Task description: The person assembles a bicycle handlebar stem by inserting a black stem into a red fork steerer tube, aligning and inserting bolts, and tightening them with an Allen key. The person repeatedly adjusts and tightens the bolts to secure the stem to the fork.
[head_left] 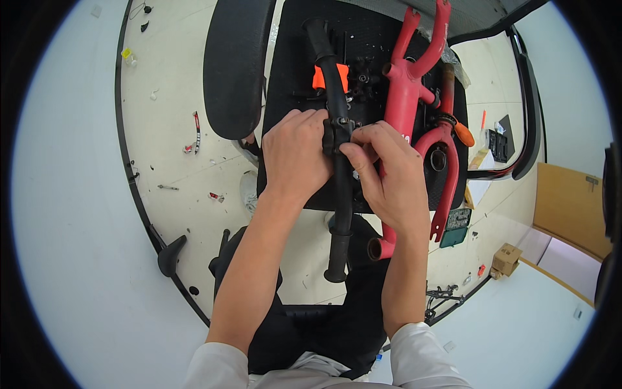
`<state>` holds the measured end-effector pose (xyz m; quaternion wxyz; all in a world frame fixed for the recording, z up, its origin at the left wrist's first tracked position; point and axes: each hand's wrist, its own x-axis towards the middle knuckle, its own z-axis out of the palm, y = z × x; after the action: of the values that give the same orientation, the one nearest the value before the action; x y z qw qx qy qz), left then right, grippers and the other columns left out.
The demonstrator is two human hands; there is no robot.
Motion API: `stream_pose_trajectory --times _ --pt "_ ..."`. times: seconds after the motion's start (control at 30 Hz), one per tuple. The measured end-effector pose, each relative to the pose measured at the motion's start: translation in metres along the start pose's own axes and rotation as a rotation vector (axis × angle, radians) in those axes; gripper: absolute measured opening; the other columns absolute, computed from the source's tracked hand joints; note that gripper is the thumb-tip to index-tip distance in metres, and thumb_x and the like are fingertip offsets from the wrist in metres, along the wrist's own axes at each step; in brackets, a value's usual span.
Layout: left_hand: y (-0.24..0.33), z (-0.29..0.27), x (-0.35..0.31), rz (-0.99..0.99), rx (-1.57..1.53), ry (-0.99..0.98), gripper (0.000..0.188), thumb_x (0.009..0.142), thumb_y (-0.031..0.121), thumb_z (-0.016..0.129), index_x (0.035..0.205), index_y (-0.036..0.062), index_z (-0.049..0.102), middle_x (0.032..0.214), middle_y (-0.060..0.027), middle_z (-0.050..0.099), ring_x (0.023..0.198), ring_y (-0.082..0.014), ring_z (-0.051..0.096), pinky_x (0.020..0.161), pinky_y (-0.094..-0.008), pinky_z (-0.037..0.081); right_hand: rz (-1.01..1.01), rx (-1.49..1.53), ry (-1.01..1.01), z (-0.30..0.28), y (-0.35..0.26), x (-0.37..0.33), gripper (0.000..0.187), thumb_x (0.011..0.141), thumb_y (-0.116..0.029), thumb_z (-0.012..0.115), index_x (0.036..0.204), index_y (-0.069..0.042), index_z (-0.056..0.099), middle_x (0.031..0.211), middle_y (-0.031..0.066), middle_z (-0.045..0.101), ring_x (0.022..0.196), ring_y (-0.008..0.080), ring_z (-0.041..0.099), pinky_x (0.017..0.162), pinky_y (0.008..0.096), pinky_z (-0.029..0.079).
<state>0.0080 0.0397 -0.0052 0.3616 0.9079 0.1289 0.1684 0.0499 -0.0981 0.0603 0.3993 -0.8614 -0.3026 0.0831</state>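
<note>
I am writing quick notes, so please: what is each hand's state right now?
Left hand: closed, holding the black handlebar at its clamp; fingertips hidden.
Right hand: partly closed beside the clamp; whether it grips anything cannot be told.

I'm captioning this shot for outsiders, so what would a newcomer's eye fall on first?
Probably the pinkish-red bicycle frame, right of centre on the black chair seat. Next, the black handlebar running down the middle, with the left hand and right hand at its clamp. A bright orange object shows beneath the bar's upper part.
</note>
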Motion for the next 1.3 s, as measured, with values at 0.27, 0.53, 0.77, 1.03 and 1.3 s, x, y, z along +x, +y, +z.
stream_pose_trajectory --times 0.27,0.53,0.77,1.03,1.3 --pt "0.004 -0.001 0.0 -0.017 -0.012 0.007 0.012 0.072 0.007 0.073 0.081 0.0047 0.066 0.077 -0.0077 0.067 0.077 -0.0294 0.065 0.065 -0.0415 0.052 0.01 0.111 -0.008 -0.002 0.008 0.0 0.013 0.089 -0.009 0.071 0.098 -0.003 0.064 0.085 0.0111 0.063 0.071 0.0231 0.066 0.064 0.0334 0.052" --pt "0.005 -0.002 0.0 -0.003 -0.01 -0.001 0.011 0.071 0.006 0.072 0.079 0.0048 0.065 0.077 -0.0078 0.067 0.075 -0.0298 0.064 0.064 -0.0419 0.051 0.025 -0.023 0.036 -0.002 0.0 -0.001 0.013 0.091 -0.017 0.069 0.093 -0.006 0.063 0.078 0.0103 0.057 0.068 0.0312 0.06 0.059 0.0407 0.048" --pt "0.003 0.001 -0.002 -0.025 -0.017 -0.004 0.01 0.071 0.005 0.071 0.078 0.0052 0.064 0.076 -0.0079 0.067 0.076 -0.0301 0.064 0.064 -0.0424 0.051 -0.085 -0.238 -0.007 0.006 0.003 0.0 0.014 0.091 -0.016 0.068 0.094 -0.004 0.062 0.081 0.0102 0.056 0.077 0.0311 0.058 0.068 0.0425 0.047" --pt "0.002 0.005 -0.003 0.006 -0.019 0.012 0.011 0.07 0.002 0.069 0.078 0.0051 0.064 0.075 -0.0079 0.066 0.075 -0.031 0.063 0.063 -0.0428 0.05 -0.092 -0.264 -0.01 0.002 0.0 0.002 0.017 0.09 -0.018 0.069 0.09 -0.004 0.061 0.079 0.0098 0.054 0.079 0.0299 0.058 0.068 0.0423 0.046" --pt "0.004 0.004 -0.002 0.01 -0.025 0.001 0.012 0.068 0.001 0.069 0.077 0.0056 0.062 0.075 -0.0065 0.066 0.075 -0.0305 0.063 0.061 -0.0424 0.05 -0.109 -0.163 -0.043 -0.002 -0.003 0.001 0.017 0.088 -0.017 0.072 0.094 -0.005 0.061 0.082 0.0087 0.054 0.08 0.0293 0.058 0.069 0.0422 0.046"
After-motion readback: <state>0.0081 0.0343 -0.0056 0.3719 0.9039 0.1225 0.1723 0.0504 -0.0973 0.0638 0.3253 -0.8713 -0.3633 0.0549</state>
